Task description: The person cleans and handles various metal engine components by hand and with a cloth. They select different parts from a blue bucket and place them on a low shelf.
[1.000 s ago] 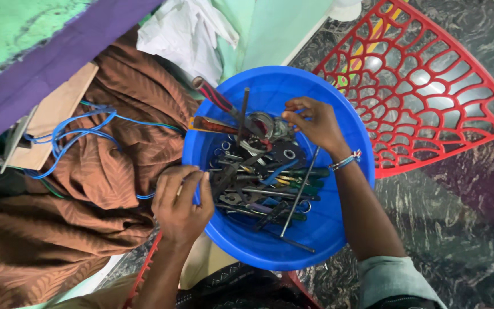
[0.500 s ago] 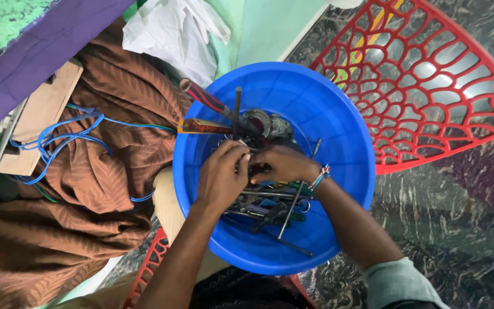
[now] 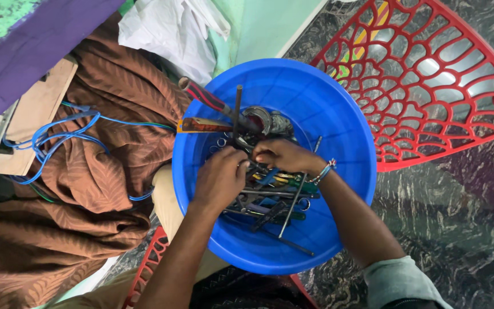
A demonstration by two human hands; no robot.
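Head view, the only one. Round blue plastic tub (image 3: 338, 114), smooth walls, sits centre frame and holds a tangled heap of metal hand tools (image 3: 270, 197): spanners, pliers, screwdrivers with green and blue grips, too jumbled to count. A red-and-black-handled tool (image 3: 204, 97) sticks out over the rim at 10 o'clock. Under it, an orange-handled tool (image 3: 201, 124) lies across the rim at 9 o'clock. One thin dark rod (image 3: 238, 109) stands up near the tub's middle.

Two hands in the tub, both on the pile. Left hand (image 3: 219, 180) comes in from 7 o'clock, knuckles up, fingers curled down into the tools; can't tell what they grip. Right hand (image 3: 284, 155) comes in from 5 o'clock, thread band at the wrist, fingers bent and pressed together over the heap just beside the left; what they pinch is hidden.

Around the tub: one red plastic lattice chair (image 3: 430, 74) at 2 o'clock, brown crumpled cloth (image 3: 87, 183) at 9 o'clock with a looped blue cable (image 3: 58, 137) on it, white cloth (image 3: 167, 34) at 11 o'clock, dark marbled floor (image 3: 464, 217) at 4 o'clock.
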